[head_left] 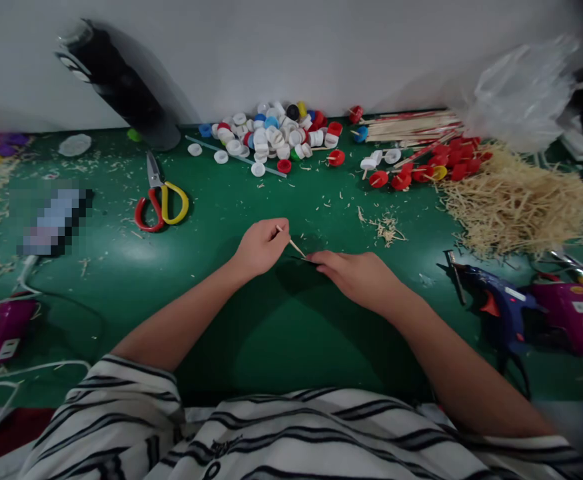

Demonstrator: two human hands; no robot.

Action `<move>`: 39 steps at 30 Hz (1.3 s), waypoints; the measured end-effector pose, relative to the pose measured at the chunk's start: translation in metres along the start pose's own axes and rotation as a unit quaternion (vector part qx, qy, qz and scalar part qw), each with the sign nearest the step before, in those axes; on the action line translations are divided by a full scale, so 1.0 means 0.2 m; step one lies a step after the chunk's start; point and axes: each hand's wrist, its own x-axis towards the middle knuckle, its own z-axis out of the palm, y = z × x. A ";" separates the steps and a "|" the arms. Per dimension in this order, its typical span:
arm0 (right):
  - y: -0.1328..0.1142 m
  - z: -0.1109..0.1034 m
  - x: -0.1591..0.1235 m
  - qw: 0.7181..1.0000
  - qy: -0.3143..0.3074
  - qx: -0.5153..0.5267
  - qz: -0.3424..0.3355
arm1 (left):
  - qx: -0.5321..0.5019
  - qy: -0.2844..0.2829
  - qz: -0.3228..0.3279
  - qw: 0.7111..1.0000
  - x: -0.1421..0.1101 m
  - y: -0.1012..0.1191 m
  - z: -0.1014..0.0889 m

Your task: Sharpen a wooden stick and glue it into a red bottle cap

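My left hand (264, 245) is closed around a short wooden stick (296, 247) above the middle of the green table. The stick slants down to the right, and its lower end meets the fingertips of my right hand (356, 275). Pinched in those right fingers is a thin dark strip, like a small blade (308, 260); its exact kind is hard to make out. Right of the hands lies a small scatter of wood shavings (388, 229). Scissors (160, 200) with one red and one yellow handle lie to the left.
A pile of bottle caps (274, 137) and a black bottle (121, 83) are at the back. Red caps on sticks (401, 179), wooden sticks (406, 129) and a shavings heap (521, 207) lie right. A blue glue gun (504, 303) is nearer; a phone (54, 217) lies left.
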 end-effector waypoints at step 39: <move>0.03 -0.09 0.17 0.987 0.008 -0.121 0.107 | 0.077 0.025 0.186 0.979 0.38 -0.04 0.07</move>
